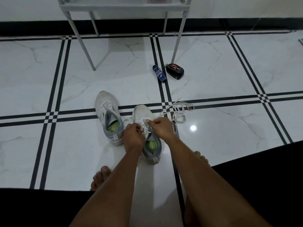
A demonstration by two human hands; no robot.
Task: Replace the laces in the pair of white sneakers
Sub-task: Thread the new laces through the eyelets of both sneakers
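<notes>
Two white sneakers with grey heels and green insoles stand on the tiled floor. The left sneaker [107, 112] has no lace in its eyelets. The right sneaker [142, 113] lies under both my hands. My left hand [132, 136] is closed over the eyelet area, pinching a piece of white lace. My right hand [161, 127] is closed on the lace too. From my right hand the white lace [177, 112] runs off to the right and lies in loose loops on the floor.
A blue tube [159, 73] and a black shoe-polish sponge case [175, 71] lie further back. A white metal rack [124, 7] stands on thin legs at the far side. My bare feet and dark-clothed knees frame the bottom of the view.
</notes>
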